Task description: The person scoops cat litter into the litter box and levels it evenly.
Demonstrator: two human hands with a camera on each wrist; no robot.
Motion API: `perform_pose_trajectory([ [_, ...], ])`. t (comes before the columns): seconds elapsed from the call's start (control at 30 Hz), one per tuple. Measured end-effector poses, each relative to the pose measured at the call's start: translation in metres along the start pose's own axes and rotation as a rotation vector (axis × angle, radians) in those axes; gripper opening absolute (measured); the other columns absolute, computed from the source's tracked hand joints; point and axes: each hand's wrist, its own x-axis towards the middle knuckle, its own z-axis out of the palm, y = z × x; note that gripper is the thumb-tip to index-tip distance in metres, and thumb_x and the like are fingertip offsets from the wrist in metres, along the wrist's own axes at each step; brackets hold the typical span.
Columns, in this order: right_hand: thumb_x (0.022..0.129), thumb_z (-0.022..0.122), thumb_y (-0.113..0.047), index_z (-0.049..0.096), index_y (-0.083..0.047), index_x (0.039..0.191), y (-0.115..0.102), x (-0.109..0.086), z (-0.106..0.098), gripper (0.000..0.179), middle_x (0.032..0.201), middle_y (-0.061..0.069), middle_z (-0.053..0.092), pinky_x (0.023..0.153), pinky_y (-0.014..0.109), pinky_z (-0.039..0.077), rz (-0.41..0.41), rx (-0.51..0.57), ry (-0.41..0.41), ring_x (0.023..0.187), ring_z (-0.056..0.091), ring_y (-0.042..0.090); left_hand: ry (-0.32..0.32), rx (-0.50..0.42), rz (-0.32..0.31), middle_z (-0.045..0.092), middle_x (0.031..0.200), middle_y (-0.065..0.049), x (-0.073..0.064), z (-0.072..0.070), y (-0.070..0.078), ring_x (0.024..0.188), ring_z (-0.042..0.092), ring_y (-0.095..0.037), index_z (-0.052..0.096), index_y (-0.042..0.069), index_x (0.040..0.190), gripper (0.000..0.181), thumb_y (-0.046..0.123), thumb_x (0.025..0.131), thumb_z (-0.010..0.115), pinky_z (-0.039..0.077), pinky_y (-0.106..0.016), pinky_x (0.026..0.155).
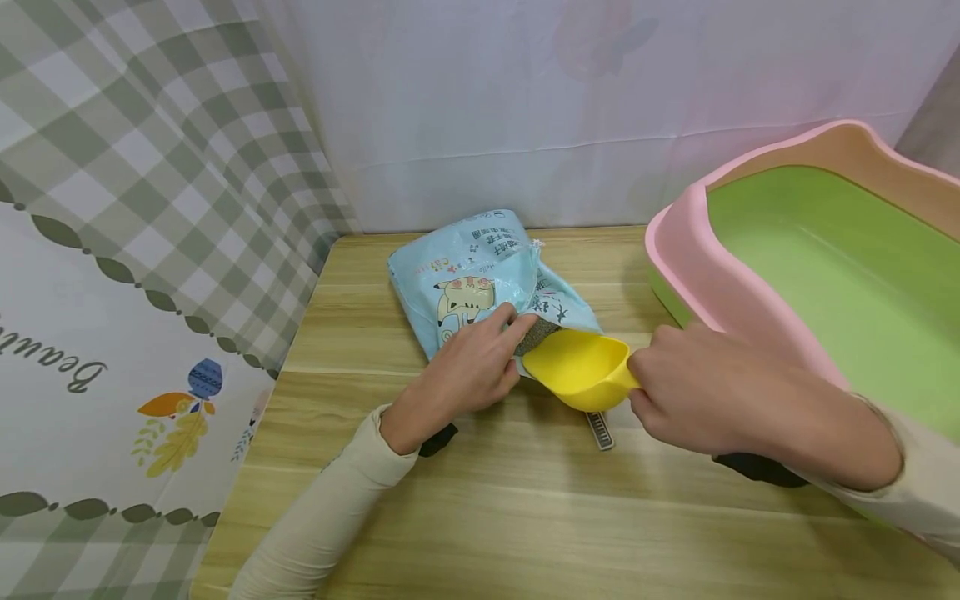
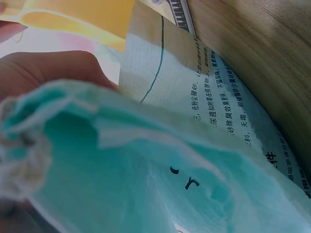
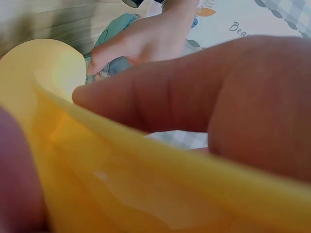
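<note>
A light blue bag of cat litter [image 1: 468, 267] lies on the table, its mouth facing right and grey-brown granules [image 1: 537, 335] showing inside. At the mouth's edge my left hand [image 1: 472, 358] pinches the bag film. My right hand [image 1: 705, 392] grips the handle of a yellow scoop [image 1: 581, 367], whose front lip is right at the bag's opening. The scoop's bowl looks bare inside. In the left wrist view, the crumpled bag [image 2: 121, 165] covers much of my left hand [image 2: 53, 70]. Fingers of my right hand [image 3: 160, 92] curl over the scoop's handle in the right wrist view.
On the right stands a large litter box [image 1: 750, 275] with a pink rim and green inside. A checked cloth [image 1: 150, 208] hangs along the left, a pale cloth [image 1: 487, 108] behind. A dark-marked strip [image 1: 601, 430] shows below the scoop on the wooden table [image 1: 480, 517].
</note>
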Motion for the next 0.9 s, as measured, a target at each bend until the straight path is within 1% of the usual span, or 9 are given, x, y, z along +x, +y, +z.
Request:
perform_pose_trajectory([
  [0.13, 0.094, 0.068, -0.015, 0.050, -0.020, 0.067, 0.000, 0.004, 0.000, 0.033, 0.061, -0.001, 0.045, 0.049, 0.033, 0.036, 0.016, 0.002, -0.024, 0.048, 0.042, 0.018, -0.011, 0.007, -0.007, 0.061, 0.118, -0.014, 0.000, -0.001, 0.000, 0.066, 0.053, -0.021, 0.062, 0.002, 0.143, 0.055, -0.002, 0.090, 0.075, 0.052, -0.032, 0.058],
  [0.37, 0.094, 0.068, -0.016, 0.052, -0.019, 0.068, 0.001, 0.007, 0.002, 0.031, 0.063, 0.000, 0.046, 0.051, 0.034, 0.037, 0.021, 0.005, -0.025, 0.051, 0.043, 0.019, -0.015, 0.009, -0.005, 0.062, 0.118, -0.014, 0.001, -0.001, 0.001, 0.067, 0.054, -0.021, 0.062, 0.002, 0.143, 0.055, -0.001, 0.089, 0.075, 0.053, -0.033, 0.060],
  [0.63, 0.095, 0.067, -0.014, 0.052, -0.020, 0.067, 0.001, 0.008, 0.007, 0.032, 0.060, -0.003, 0.045, 0.050, 0.033, 0.036, 0.012, 0.042, -0.001, 0.050, 0.042, 0.017, -0.014, 0.002, -0.004, 0.062, 0.117, -0.014, 0.001, 0.000, 0.000, 0.068, 0.054, -0.021, 0.063, 0.002, 0.143, 0.055, -0.001, 0.090, 0.074, 0.053, -0.032, 0.062],
  [0.9, 0.097, 0.066, -0.015, 0.052, -0.020, 0.069, 0.000, 0.008, 0.017, 0.031, 0.060, -0.004, 0.045, 0.049, 0.032, 0.035, 0.019, 0.065, 0.023, 0.049, 0.042, 0.016, 0.004, 0.009, 0.006, 0.063, 0.116, -0.014, 0.000, 0.001, 0.000, 0.065, 0.052, -0.020, 0.063, 0.002, 0.143, 0.054, -0.001, 0.090, 0.073, 0.051, -0.031, 0.058],
])
